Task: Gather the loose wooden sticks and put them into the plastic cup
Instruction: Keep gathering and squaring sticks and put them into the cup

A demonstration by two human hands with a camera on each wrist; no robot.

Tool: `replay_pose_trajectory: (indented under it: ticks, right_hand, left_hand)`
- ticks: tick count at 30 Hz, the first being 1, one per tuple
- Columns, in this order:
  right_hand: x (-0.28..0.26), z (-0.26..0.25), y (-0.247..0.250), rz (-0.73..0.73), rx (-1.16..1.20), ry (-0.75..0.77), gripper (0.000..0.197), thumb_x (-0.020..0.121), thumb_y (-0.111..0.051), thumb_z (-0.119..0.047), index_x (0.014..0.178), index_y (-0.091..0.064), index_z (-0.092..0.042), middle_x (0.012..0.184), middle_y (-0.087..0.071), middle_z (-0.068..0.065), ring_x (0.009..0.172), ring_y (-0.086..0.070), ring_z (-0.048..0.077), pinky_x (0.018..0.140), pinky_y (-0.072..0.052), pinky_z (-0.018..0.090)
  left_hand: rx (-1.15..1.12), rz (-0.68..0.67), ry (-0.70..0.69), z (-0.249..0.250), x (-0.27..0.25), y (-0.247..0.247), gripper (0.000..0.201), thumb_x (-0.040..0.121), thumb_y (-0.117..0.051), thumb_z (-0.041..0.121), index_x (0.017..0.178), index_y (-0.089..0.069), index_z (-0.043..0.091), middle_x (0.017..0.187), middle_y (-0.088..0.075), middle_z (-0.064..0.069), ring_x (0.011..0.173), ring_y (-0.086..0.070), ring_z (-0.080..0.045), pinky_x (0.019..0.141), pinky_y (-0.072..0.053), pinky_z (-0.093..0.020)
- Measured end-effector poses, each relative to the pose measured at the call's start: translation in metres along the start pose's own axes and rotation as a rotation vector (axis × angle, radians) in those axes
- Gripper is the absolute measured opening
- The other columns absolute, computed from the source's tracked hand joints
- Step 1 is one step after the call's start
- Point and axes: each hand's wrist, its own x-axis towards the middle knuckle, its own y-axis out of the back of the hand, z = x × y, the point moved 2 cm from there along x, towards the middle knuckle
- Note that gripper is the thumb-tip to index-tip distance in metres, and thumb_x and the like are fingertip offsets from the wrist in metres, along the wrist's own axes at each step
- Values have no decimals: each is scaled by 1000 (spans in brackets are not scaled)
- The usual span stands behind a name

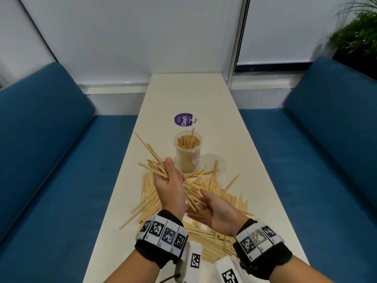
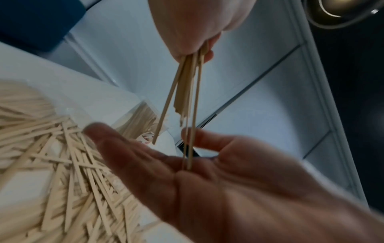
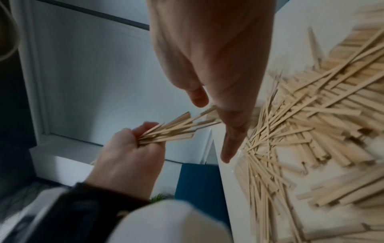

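A clear plastic cup (image 1: pixel 187 154), packed with upright wooden sticks, stands mid-table; it is a blur in the left wrist view (image 2: pixel 137 118). My left hand (image 1: pixel 169 180) is raised in front of it and grips a fanned bundle of sticks (image 1: pixel 155 162) in its fist. The same left hand (image 2: pixel 191 32) and bundle (image 2: pixel 187 85) show in the left wrist view. My right hand (image 1: pixel 214 209) is open, palm towards the bundle's lower ends, which touch the right hand's palm (image 2: pixel 207 180). A big loose pile of sticks (image 1: pixel 230 197) lies on the table under both hands.
The narrow cream table (image 1: pixel 183 94) runs away from me, with a purple round sticker (image 1: pixel 183 119) behind the cup. Blue benches (image 1: pixel 51 160) (image 1: pixel 326 160) flank it on both sides. A green plant (image 1: pixel 359 37) stands at the far right.
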Motion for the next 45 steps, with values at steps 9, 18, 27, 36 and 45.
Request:
replay_pose_trajectory:
  ticks: [9, 18, 27, 36, 45]
  right_hand:
    - [-7, -2, -18, -85, 128, -46, 40, 102, -30, -36, 107, -52, -3, 74, -62, 16, 70, -62, 26, 86, -51, 50]
    - [-5, -12, -19, -94, 218, 84, 32, 99, -32, -12, 115, -54, 6, 92, -67, 21, 78, -68, 29, 61, -60, 42]
    - [-22, -14, -18, -141, -618, 174, 66, 89, -19, -67, 131, -46, -25, 133, -46, -4, 125, -37, 14, 107, -25, 41]
    - [-22, -41, -19, -86, -892, 535, 57, 74, -58, -63, 119, -52, -30, 119, -59, -12, 111, -55, -1, 95, -45, 22]
    - [-11, -30, -16, -18, -822, 719, 46, 87, -48, -51, 101, -72, -14, 82, -67, 17, 57, -61, 11, 51, -47, 23]
  left_hand:
    - [20, -21, -12, 3, -5, -7, 14, 95, -44, 34, 86, -47, 24, 42, -40, 11, 42, -41, -2, 50, -44, -16]
    - [14, -106, 26, 0, -6, -5, 43, 81, -44, 51, 65, -36, 12, 39, -38, 10, 40, -41, -5, 55, -41, -24]
    - [240, -270, 168, -5, -8, 2, 49, 94, -45, 40, 54, -38, 14, 44, -36, 5, 43, -38, -10, 55, -39, -26]
    - [397, -745, 376, -21, -16, 8, 17, 99, -42, 18, 106, -57, 23, 56, -40, 6, 47, -35, -5, 50, -31, -22]
    - [558, -823, 431, -23, -18, 4, 34, 92, -45, 6, 124, -38, 10, 66, -47, -5, 52, -44, -10, 52, -39, -23]
